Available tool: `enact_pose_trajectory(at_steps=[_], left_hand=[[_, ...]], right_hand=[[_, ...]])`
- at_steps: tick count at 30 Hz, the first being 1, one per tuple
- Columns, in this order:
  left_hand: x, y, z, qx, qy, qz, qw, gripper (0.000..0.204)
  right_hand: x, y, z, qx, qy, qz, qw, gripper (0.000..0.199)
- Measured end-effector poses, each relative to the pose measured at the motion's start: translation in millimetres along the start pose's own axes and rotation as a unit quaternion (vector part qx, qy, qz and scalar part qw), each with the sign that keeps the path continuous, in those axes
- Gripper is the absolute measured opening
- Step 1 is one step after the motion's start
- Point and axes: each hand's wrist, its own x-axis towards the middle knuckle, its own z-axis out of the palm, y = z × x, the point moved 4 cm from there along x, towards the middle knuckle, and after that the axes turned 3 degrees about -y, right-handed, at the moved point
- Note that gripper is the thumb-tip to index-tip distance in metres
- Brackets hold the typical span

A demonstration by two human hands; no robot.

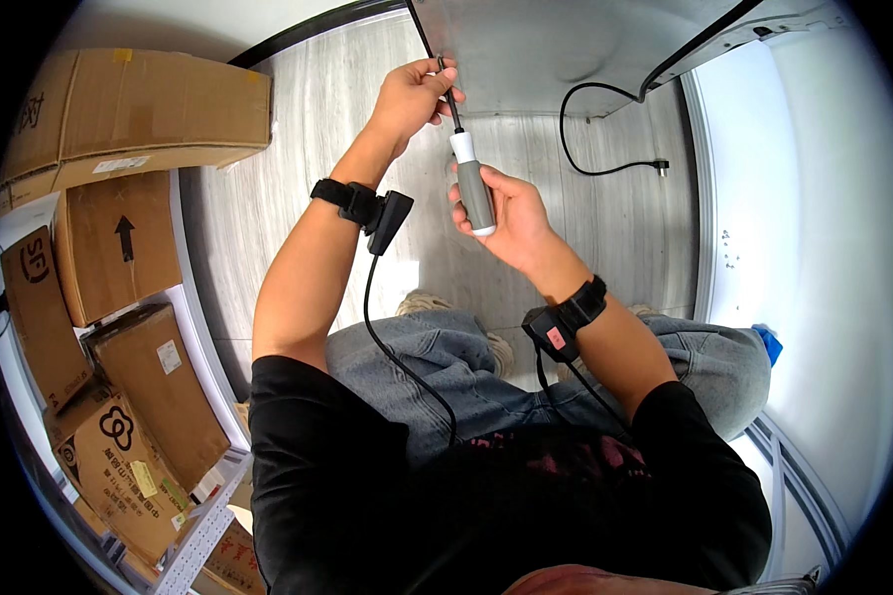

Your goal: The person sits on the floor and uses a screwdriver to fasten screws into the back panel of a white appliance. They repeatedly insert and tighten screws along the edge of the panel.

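Observation:
My right hand point(511, 213) is closed around the grey and white handle of a screwdriver point(473, 183). Its dark shaft points up and away, toward the edge of a grey panel point(546, 50). My left hand point(412, 97) pinches the upper end of the shaft near its tip, right at the panel's edge. What the tip touches is too small to make out. Both wrists carry black strapped devices with cables running back toward my body.
Several cardboard boxes point(119, 258) are stacked on a shelf at my left. A black cable point(605, 129) with a plug loops over the pale wooden floor point(288, 149) below the panel. A white surface point(814, 248) fills the right side. My knees in jeans are below my hands.

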Motion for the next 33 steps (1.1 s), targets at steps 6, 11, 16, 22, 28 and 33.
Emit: enact_pose_trajectory(at_steps=[6, 11, 16, 22, 28, 33], left_hand=[[1, -1, -1, 0.007, 0.013, -0.006, 1.000, 0.031], [4, 0, -6, -0.010, -0.004, -0.008, 1.000, 0.031], [0, 6, -3, -0.014, 0.008, -0.019, 1.000, 0.030], [3, 6, -1, 0.041, -0.011, -0.018, 0.999, 0.032], [-1, 7, -5, -0.027, -0.021, -0.023, 0.999, 0.033], [1, 9, -3, 0.036, 0.001, -0.019, 0.999, 0.035]], right_hand=[[1, -4, 4, -0.117, 0.038, -0.012, 0.992, 0.033], [-4, -16, 19, -0.085, -0.009, 0.030, 0.996, 0.038], [-2, -23, 14, -0.250, -0.013, 0.004, 0.968, 0.039], [2, -18, 11, -0.299, 0.023, 0.020, 0.954, 0.041], [1, -29, 12, -0.266, -0.029, 0.020, 0.963, 0.045], [6, -24, 15, -0.393, -0.010, 0.034, 0.919, 0.046]])
